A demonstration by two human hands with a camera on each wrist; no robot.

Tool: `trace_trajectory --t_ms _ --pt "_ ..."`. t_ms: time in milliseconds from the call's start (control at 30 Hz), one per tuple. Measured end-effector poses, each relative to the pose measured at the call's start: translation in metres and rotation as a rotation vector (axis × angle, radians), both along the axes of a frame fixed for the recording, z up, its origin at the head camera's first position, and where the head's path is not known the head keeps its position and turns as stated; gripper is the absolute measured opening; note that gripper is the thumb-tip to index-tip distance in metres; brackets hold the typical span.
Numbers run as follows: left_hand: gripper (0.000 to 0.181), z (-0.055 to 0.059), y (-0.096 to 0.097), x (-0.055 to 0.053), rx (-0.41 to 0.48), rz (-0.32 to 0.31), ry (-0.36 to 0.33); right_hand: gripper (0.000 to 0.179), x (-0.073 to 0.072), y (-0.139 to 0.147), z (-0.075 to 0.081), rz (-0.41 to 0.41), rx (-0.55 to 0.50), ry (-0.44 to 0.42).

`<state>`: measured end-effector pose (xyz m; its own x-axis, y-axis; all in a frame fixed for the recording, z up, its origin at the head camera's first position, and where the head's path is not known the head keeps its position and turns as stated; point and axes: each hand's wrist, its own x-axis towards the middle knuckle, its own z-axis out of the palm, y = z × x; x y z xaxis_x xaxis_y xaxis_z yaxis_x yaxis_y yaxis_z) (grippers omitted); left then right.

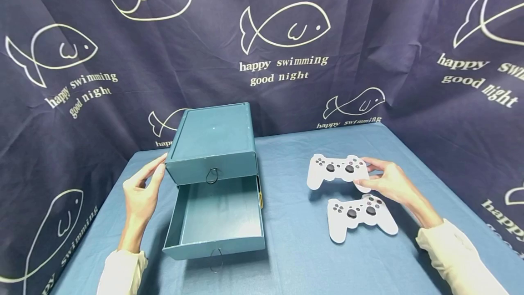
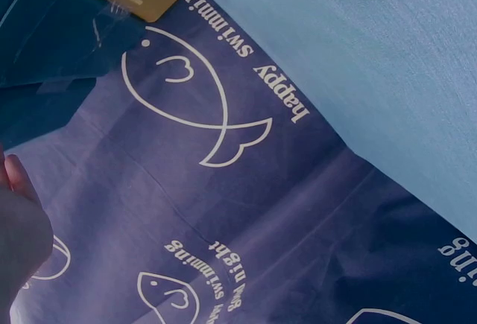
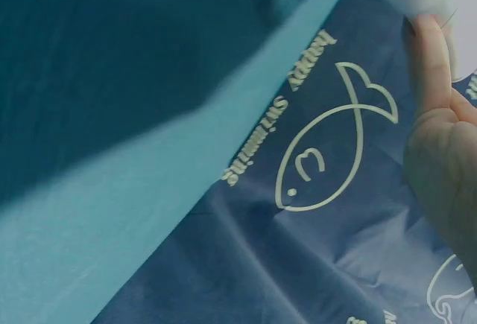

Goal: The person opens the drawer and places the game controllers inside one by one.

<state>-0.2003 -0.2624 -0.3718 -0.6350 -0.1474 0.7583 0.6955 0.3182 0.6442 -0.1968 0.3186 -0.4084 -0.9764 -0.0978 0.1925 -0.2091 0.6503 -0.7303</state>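
A white game controller [image 1: 316, 175] is in my right hand [image 1: 390, 181], pinched by its right grip between thumb and fingers and seemingly held just above the cloth. Just in front of it lies a second white controller [image 1: 340, 227], its sticks facing up. At left stands a teal two-drawer box [image 1: 213, 133]. Its lower drawer [image 1: 221, 222] is pulled out, while the upper drawer [image 1: 192, 170] is closed. My left hand [image 1: 140, 195] touches the box's left front corner with fairly straight fingers and thumb. The left wrist view shows only part of that hand [image 2: 22, 234].
Blue cloth [image 1: 294, 258] covers the table. A dark blue curtain [image 1: 286, 99] with white fish prints rises behind it and along both sides. Wire ring pulls hang on the drawer fronts, and a yellow patch [image 1: 260, 192] shows on the box's right side.
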Motion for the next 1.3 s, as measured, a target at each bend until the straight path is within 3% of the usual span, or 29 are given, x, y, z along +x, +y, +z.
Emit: trace_trajectory --t_ms 767,1300 --pt "0.027 -0.001 -0.001 0.0 -0.022 0.02 -0.003 0.071 0.046 -0.069 0.033 0.123 -0.239 -0.024" --pt "0.029 0.0 0.0 0.001 -0.016 0.006 -0.006 0.058 0.057 -0.113 0.04 0.3 -0.387 -0.041"
